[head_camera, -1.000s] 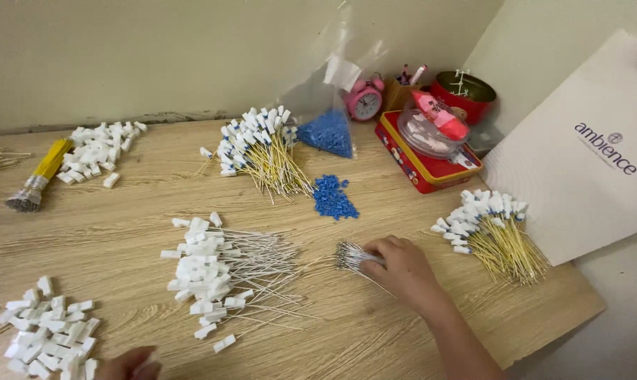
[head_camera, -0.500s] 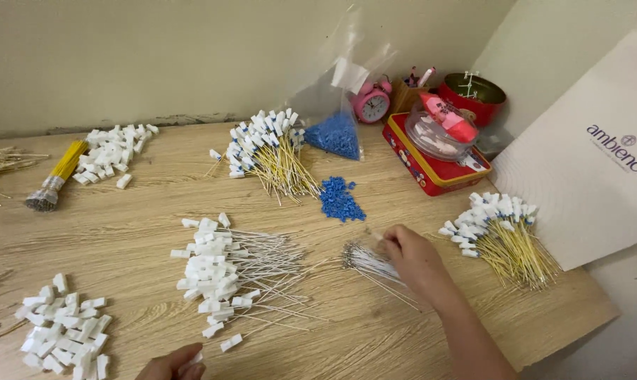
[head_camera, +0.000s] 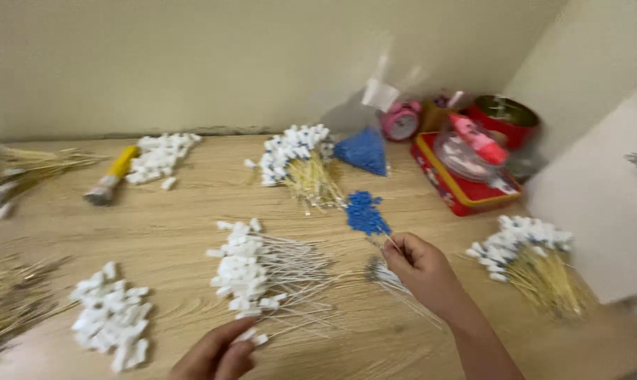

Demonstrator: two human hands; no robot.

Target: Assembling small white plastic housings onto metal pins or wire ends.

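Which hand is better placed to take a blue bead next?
The right hand, probably. It lies just below the blue beads and already pinches a thin pin toward them. The left hand is at the near table edge, by the white tags, farther from the beads.

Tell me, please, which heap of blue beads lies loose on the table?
The small blue heap just beyond the right hand; the other blue beads sit inside a clear bag.
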